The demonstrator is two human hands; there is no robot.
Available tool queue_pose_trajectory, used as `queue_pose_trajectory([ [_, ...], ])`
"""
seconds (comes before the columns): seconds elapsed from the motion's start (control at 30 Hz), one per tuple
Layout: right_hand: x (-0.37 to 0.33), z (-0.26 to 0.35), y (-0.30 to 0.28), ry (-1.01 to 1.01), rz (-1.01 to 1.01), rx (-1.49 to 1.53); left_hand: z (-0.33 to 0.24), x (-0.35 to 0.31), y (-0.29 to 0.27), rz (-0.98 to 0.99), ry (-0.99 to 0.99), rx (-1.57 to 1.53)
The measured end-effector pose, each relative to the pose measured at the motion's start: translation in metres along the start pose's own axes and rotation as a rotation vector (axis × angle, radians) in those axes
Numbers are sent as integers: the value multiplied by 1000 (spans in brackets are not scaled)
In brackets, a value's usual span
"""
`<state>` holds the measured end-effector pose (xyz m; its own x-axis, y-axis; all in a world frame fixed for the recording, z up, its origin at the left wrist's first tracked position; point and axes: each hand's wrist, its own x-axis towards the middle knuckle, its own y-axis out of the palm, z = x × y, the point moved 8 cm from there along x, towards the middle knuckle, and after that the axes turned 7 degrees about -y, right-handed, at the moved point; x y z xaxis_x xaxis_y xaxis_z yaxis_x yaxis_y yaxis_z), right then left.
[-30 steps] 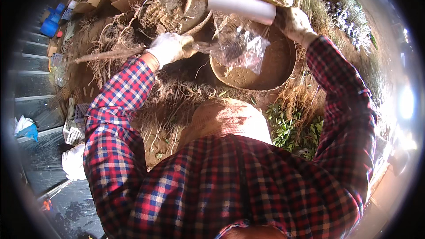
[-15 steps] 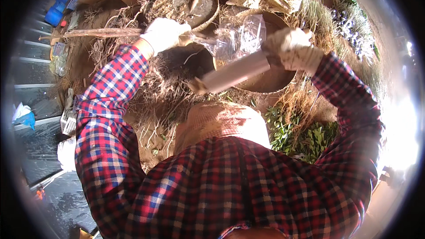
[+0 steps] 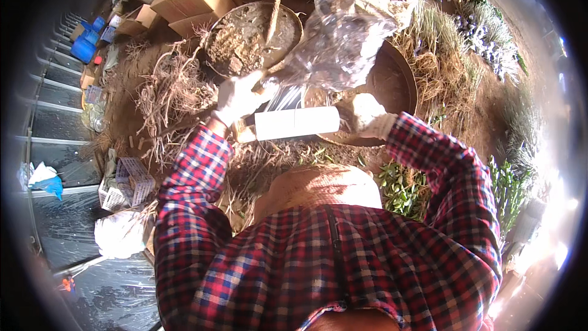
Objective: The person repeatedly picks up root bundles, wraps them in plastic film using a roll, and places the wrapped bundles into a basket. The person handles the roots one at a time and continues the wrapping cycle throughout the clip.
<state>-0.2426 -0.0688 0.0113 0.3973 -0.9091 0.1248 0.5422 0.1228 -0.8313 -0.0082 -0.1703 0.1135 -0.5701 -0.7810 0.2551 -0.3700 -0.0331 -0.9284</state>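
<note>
across the near left rim of a wide round basin [image 3: 398,86], a white roll [image 3: 297,124] is held level, clear film [image 3: 343,49] spreading away from it over the basin's left side. the gloved right hand [image 3: 367,116] is closed around the roll's right end; the gloved left hand [image 3: 239,97] is closed on the film's left edge, its palm side hidden. between the roll and the person's lap [image 3: 318,187] only a narrow strip of ground shows. a 2nd basin [image 3: 301,29] of mud sits just ahead of the left hand, and tangled roots [image 3: 171,95] lie to its left. dry grassy stalks [image 3: 438,55] crowd the wide round basin's right edge.
</note>
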Motion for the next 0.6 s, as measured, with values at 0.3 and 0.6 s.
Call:
queue_pose_trajectory([
  [0.3,-29,-79,-126,400,-787,599,-19,-104,53,52,-265,-274],
  [0.6,-45,-42,-11,438,297,-299,-39,-100,34,73,-334,-453],
])
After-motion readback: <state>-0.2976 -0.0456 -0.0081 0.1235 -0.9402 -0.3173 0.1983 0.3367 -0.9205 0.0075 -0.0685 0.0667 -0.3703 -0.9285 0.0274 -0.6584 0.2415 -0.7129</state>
